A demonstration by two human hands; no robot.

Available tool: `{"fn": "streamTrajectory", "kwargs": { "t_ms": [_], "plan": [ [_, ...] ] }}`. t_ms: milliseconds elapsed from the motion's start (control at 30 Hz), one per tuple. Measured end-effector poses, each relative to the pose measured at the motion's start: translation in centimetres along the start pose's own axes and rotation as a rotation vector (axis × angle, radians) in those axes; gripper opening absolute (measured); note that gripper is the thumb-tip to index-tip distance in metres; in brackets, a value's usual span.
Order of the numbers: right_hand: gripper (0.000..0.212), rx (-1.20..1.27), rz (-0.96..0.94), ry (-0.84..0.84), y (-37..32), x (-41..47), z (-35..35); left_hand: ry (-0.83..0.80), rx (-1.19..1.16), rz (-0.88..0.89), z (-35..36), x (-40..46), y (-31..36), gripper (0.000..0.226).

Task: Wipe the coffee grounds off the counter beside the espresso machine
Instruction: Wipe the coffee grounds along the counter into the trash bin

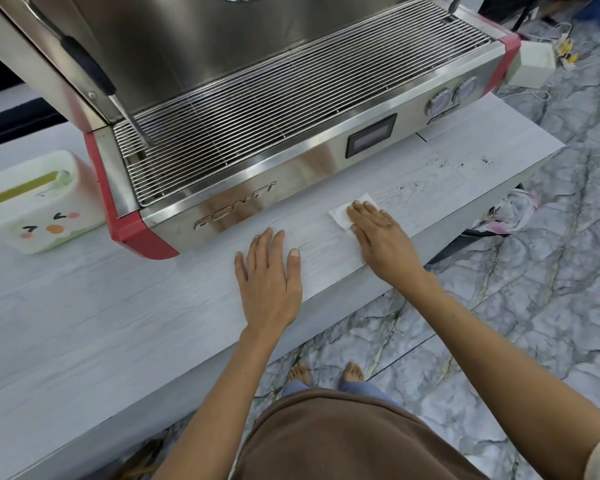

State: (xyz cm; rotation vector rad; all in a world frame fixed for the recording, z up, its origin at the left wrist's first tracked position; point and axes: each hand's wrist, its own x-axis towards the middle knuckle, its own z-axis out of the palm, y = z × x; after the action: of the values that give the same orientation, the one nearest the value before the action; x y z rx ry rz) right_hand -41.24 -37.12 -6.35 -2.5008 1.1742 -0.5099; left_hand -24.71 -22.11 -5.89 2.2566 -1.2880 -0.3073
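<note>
tissue [343,211]: thin, soft, light, crumples easily | right hand [383,237] fingers straight, pressing it flat on bench [118,306] | left hand [269,275] flat, fingers spread | grounds [440,164] loose, likely smear

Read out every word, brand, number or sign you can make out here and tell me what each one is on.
"CONTI": raised metal letters on the steel front panel of the espresso machine.
Small dark display screen on that panel: no text shows.
Two round gauges: markings too blurred to read.
Dark label under the gauges: unreadable.
White tissue box: a cartoon face only, no words.
</note>
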Motion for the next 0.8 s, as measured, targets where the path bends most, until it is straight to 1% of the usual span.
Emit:
{"fn": "streamTrajectory", "kwargs": {
  "t_ms": [133,267,333,400,533,600,667,800],
  "plan": [
    [0.030,0.088,0.003,0.036,0.8,0.6,-0.6,0.000,-0.003,-0.009,0.5,0.0,1.0,0.065],
    [0.030,0.239,0.090,0.051,0.5,1.0,-1.7,0.010,-0.019,-0.018,0.7,0.0,1.6,0.064],
    [0.031,0.279,0.047,0.077,-0.5,0.3,-1.8,0.033,-0.051,-0.035,0.7,0.0,1.7,0.064],
    [0.032,0.304,-0.015,0.064,-2.1,-1.0,-1.1,0.048,-0.099,-0.059,0.7,0.0,1.6,0.064],
    [0.031,0.195,-0.181,0.020,-4.9,-3.7,2.3,0.101,-0.231,-0.095,0.4,0.0,1.6,0.061],
    [0.031,0.127,-0.232,0.018,-5.7,-4.2,3.6,0.127,-0.275,-0.117,0.3,0.1,1.6,0.061],
    [0.037,0.071,-0.247,0.018,-6.1,-4.3,3.9,0.128,-0.255,-0.122,0.4,0.1,1.5,0.063],
    [0.043,-0.015,-0.244,0.002,-5.5,-4.2,3.3,0.092,-0.097,-0.090,0.8,0.3,1.7,0.065]
  ]
}}
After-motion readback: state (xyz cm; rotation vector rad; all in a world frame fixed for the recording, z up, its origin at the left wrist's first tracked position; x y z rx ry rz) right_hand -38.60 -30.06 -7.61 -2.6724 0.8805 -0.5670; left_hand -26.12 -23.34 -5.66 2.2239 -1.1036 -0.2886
